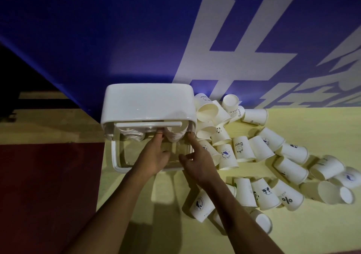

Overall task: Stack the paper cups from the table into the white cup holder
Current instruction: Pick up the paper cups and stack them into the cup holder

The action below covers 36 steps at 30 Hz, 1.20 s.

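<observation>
Head view: white plastic cup holder (148,105), stacks inside.
Left grip (154,156): fingers straight at holder, empty.
Right grip (197,163): forefinger out, empty.
White paper cups (242,148): rightward, nearer right grip.

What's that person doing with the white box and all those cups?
A person is working at the white cup holder. Both hands are at its clear front: the left hand reaches a finger up to the flap, and the right hand touches the right corner with one finger. Stacked cups sit inside already. Many loose cups lie tumbled on the yellow table beside it.
</observation>
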Each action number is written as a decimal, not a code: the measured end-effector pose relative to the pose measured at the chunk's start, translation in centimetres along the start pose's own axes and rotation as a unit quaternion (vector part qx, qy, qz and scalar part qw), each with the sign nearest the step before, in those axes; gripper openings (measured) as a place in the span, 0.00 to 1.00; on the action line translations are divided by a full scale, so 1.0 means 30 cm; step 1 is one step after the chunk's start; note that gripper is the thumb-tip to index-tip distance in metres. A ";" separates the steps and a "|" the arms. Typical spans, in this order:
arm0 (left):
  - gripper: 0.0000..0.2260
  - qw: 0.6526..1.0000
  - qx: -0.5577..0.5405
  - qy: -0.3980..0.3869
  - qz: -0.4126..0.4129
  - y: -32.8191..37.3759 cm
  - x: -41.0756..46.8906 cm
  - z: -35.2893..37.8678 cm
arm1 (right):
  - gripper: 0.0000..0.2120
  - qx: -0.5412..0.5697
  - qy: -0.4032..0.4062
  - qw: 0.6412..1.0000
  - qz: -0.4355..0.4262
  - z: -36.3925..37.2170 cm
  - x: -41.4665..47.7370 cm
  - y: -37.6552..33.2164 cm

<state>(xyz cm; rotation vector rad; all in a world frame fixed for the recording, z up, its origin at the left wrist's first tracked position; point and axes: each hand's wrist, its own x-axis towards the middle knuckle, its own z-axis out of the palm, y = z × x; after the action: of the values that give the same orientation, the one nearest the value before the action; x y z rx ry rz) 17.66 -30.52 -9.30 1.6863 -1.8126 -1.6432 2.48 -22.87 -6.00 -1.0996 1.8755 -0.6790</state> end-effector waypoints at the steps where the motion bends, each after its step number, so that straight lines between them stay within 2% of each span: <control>1: 0.30 1.000 0.017 0.015 0.004 0.012 -0.018 0.005 | 0.29 -0.012 0.005 1.000 -0.002 -0.023 -0.022 0.014; 5: 0.22 0.977 0.059 0.196 0.061 0.033 -0.156 0.057 | 0.21 -0.016 0.068 0.998 -0.002 -0.168 -0.121 0.106; 7: 0.19 0.966 0.048 0.232 0.108 0.067 -0.219 0.124 | 0.21 -0.010 0.121 0.992 0.020 -0.269 -0.168 0.167; 11: 0.20 0.966 0.095 0.139 0.198 0.198 -0.230 0.306 | 0.20 0.000 0.204 0.978 0.052 -0.475 -0.256 0.284; 16: 0.25 0.943 0.182 0.019 0.278 0.452 -0.154 0.563 | 0.18 0.032 0.265 0.960 0.084 -0.708 -0.359 0.430; 23: 0.31 0.888 0.318 -0.119 0.311 0.773 -0.033 1.058 | 0.14 0.056 0.300 0.945 0.114 -1.036 -0.456 0.677; 26: 0.34 0.875 0.355 -0.141 0.297 0.876 0.023 1.314 | 0.12 0.081 0.312 0.938 0.123 -1.191 -0.478 0.809; 31: 0.33 0.865 0.418 -0.160 0.226 0.955 0.151 1.658 | 0.11 0.100 0.326 0.925 0.167 -1.371 -0.480 1.024; 36: 0.31 0.872 0.457 -0.130 0.120 0.933 0.228 1.810 | 0.13 0.118 0.316 0.916 0.218 -1.442 -0.474 1.189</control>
<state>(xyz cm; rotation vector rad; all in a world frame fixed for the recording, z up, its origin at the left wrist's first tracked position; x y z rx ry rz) -40.78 -11.61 -11.98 1.3976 -3.1062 -0.9605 -46.41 8.05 -6.26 -0.2799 2.3894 -1.0394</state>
